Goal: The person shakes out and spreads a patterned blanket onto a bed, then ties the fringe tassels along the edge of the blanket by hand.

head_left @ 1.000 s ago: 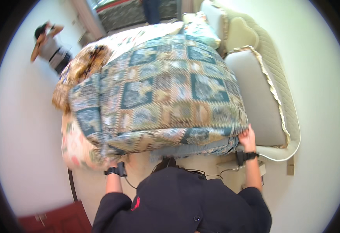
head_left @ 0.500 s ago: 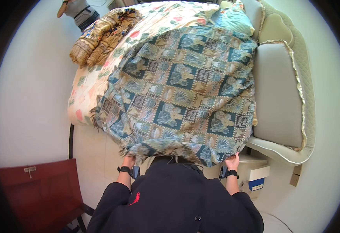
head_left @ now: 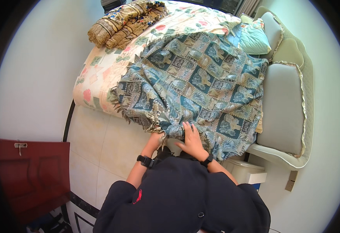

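Observation:
A teal and beige patterned throw blanket (head_left: 201, 79) with fringed edges lies spread over the bed, its near edge hanging toward me. My left hand (head_left: 155, 141) is closed around a bunched, fringed part of that edge; the fringe hides some of the fingers. Just to its right, my right hand (head_left: 192, 142) has its fingers apart and stretched out, the tips against the blanket's near edge. Folds run from the bunched part up across the blanket. Beneath it is a cream floral bed cover (head_left: 100, 81).
A folded brown blanket (head_left: 125, 27) lies at the far left of the bed. Grey cushions (head_left: 282, 108) lean on the padded headboard (head_left: 309, 116), near a light blue pillow (head_left: 254, 37). A red door (head_left: 34, 174) stands at left, a white bin (head_left: 242, 169) at right. Another person (head_left: 111, 4) is partly visible.
My right hand has let go of the blanket's right corner and moved left, close to my left hand. The blanket's near edge is now bunched there. The view has shifted.

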The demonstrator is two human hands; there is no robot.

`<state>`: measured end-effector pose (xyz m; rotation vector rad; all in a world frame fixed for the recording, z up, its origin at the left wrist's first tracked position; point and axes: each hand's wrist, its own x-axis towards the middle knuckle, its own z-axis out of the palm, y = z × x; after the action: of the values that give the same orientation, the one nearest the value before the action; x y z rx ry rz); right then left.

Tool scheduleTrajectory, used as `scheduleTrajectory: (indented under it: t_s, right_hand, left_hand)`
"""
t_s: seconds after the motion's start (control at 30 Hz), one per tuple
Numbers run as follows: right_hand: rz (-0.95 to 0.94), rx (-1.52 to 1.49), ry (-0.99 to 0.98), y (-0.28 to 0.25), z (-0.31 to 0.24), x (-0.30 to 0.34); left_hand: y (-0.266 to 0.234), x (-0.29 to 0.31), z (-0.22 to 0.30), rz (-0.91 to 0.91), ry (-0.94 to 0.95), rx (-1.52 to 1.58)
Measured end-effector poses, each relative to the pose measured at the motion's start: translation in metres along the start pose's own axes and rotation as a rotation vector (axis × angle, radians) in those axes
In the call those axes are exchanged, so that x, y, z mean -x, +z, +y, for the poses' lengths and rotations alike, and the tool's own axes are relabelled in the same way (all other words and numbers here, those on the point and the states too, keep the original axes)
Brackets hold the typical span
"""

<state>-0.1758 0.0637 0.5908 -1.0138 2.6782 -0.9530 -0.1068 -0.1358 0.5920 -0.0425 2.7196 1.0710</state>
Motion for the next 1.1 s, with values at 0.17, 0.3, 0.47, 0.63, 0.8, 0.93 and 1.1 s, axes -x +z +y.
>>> scheduleTrajectory:
  t_s: [0.17,0.3,0.47,0.63,0.8,0.93,1.1]
  right_hand:
    - [-0.079,-0.214,0.098,0.018,-0.049,-0.04]
    - [-0.053,-0.278,0.066,0.031,-0.075,-0.032]
    - [-0.131,-0.44,0.035,0.022,-0.1,-0.024]
    - [-0.358,-0.412,0.118,0.03,-0.101,-0.015]
    - [-0.305,-0.479,0.454,0.032,-0.07,0.011]
    - [-0.39,-0.023,0.629,0.073,0.043,0.089]
    - [-0.71,0.33,0.755,0.13,0.182,0.189]
  left_hand:
    - [-0.004,0.046,-0.075,0.424,0.155,0.267]
    - [-0.025,0.063,-0.128,0.508,-0.099,0.723]
    - [-0.07,0.022,-0.146,0.52,-0.242,1.996]
    - [-0.027,-0.021,-0.204,0.229,-0.657,1.853]
    - [-0.011,-0.048,-0.183,0.378,-0.306,1.586]
    - [-0.025,-0.071,-0.163,0.685,-0.546,1.657]
    - [-0.065,-0.081,-0.166,0.848,-0.167,1.628]
